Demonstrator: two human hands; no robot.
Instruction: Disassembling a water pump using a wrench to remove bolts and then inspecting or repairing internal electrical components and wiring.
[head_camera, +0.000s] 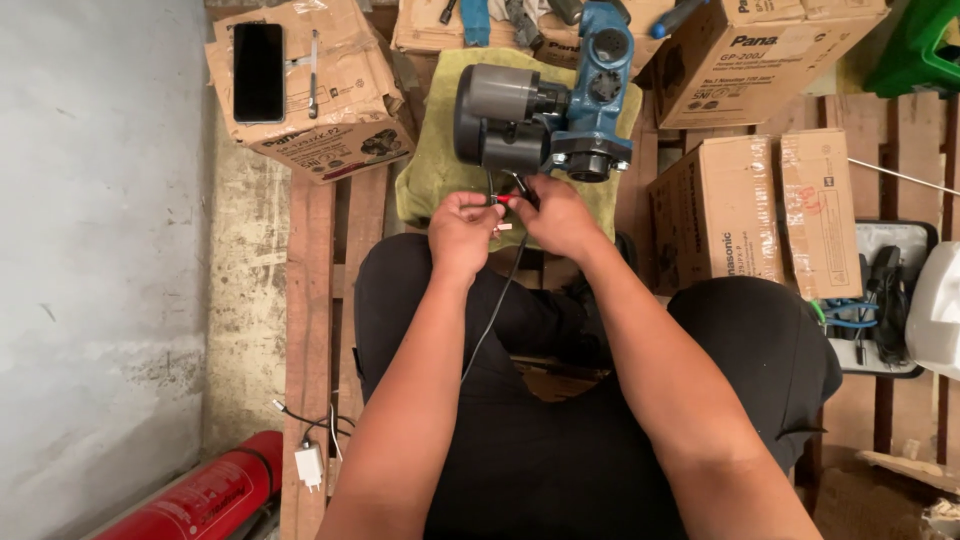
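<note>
Left hand and right hand pinched together on thin black and red wires, just below grey-and-blue metal water pump, pump resting on olive towel, black cable trailing down over lap

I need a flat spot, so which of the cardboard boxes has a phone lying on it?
The crumpled cardboard box at top left, beside the grey wall; a black phone lies on it. The others carry none.

You are working in soft, even light with no hard shadows; only a faint shade lies under your forearms on the dark trousers. The grey wall on your left is the brightest area, slightly washed out. The dark phone screen shows no glare. Focus is sharp at the centre, while straight edges bow a little toward the corners.
</note>
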